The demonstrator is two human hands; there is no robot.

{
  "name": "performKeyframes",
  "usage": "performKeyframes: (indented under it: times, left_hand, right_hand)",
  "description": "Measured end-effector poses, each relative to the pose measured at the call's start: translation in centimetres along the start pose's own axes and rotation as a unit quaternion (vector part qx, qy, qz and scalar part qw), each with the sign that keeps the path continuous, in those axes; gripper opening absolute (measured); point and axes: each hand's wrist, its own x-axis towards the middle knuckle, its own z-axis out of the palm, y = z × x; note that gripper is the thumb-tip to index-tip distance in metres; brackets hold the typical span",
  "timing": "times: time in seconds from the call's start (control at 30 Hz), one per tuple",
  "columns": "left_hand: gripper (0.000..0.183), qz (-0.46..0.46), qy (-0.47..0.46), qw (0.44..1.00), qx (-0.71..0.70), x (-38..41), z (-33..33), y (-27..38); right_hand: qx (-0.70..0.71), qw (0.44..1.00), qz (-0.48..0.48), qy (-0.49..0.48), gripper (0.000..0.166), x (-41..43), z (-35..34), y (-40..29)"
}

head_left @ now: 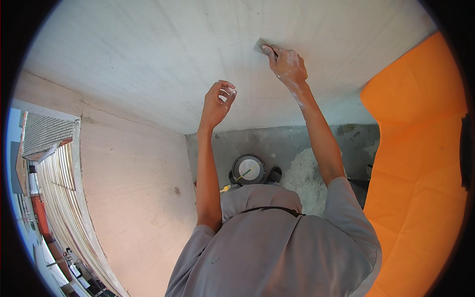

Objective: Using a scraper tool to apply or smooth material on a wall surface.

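My right hand (289, 65) grips a small putty knife (261, 45), its flat blade against the pale plastered wall (178, 48). White smears mark the back of that hand and the forearm. Lower and to the left, my left hand (219, 102) is raised near the same wall, fingers curled apart with nothing between them. White residue shows on its fingertips. At my feet stands a round dark bucket (264, 169) with white material inside. A thin stick with a green and yellow part (246, 172) lies across its top.
An orange sheet (412, 148) hangs along the right side. On the left, a side wall (133, 178) meets the plastered wall, with a crack (111, 116) near its top and an opening to outdoors beyond. The grey concrete floor (289, 139) has pale patches. A yellow-handled item (225, 188) sits beside my leg.
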Motion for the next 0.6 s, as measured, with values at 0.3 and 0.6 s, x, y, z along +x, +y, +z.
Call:
performKeyframes:
  times: [0.3,0.6]
  left_hand:
    - [0.013,-0.030,-0.017,0.999,0.024,0.2,-0.5,-1.9]
    - [0.019,0.041,-0.011,0.998,0.035,0.9,-0.6,0.5]
  right_hand:
    - [0.036,0.998,0.047,0.032,0.050,-0.4,1.3,4.4]
    - [-0.078,0.993,-0.066,0.068,0.046,-2.4,-2.2,3.1]
